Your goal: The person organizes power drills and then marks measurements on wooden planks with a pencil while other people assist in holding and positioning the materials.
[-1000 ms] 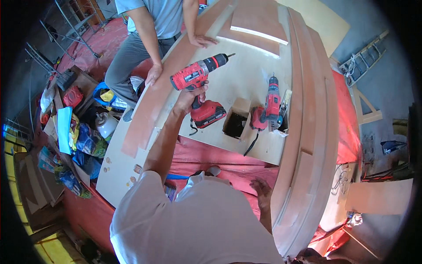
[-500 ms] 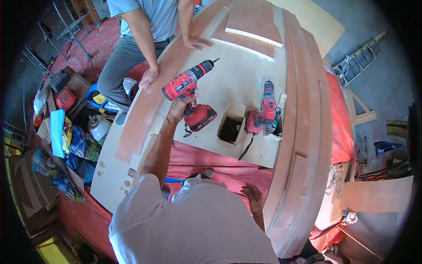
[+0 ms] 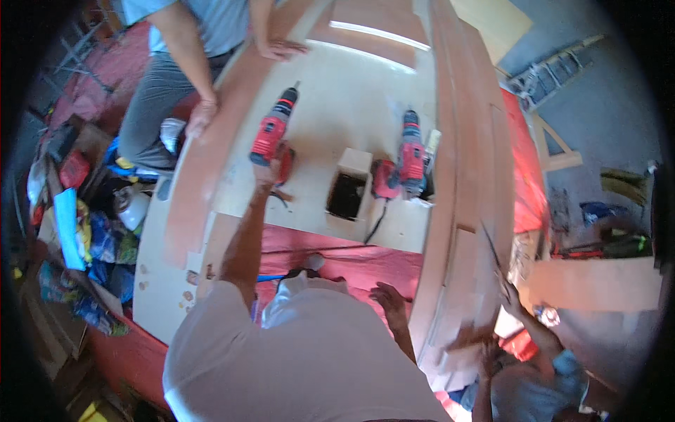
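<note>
one red drill (image 3: 268, 138) sits in left hand (image 3: 265, 173), apart from right hand (image 3: 391, 301).

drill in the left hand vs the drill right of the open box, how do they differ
The held drill is gripped by the left hand; no hand touches the other drill. In the picture, the held drill points up and to the right, the other drill almost straight up. The held drill's red battery shows right of its body, the other drill's left of its body. Both are red and black.
</note>
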A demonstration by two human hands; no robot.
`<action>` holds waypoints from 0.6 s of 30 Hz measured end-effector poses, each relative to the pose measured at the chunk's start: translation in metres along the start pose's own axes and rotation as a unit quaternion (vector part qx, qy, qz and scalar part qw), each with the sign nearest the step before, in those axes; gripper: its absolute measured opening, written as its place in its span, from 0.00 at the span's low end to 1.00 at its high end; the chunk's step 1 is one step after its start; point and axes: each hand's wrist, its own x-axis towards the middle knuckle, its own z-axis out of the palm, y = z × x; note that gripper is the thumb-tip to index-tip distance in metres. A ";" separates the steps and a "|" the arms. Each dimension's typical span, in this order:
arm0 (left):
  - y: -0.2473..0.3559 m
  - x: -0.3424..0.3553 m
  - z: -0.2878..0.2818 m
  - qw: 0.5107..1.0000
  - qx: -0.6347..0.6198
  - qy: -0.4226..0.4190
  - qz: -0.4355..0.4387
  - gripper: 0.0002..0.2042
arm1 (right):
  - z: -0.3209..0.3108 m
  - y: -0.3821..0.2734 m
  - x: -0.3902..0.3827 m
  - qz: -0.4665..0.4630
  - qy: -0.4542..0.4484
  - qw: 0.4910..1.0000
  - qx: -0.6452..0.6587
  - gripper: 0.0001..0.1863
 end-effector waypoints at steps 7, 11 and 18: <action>0.019 -0.007 0.003 0.994 -0.052 0.030 -0.091 0.14 | -0.016 -0.024 0.093 -0.137 0.098 0.978 -0.126 0.25; 0.018 -0.011 0.001 0.991 -0.078 0.066 -0.084 0.16 | 0.003 -0.081 0.170 -0.221 0.169 0.948 -0.157 0.30; 0.034 -0.010 0.010 0.992 -0.083 0.076 -0.060 0.10 | -0.015 -0.089 0.276 -0.221 0.129 0.957 -0.134 0.16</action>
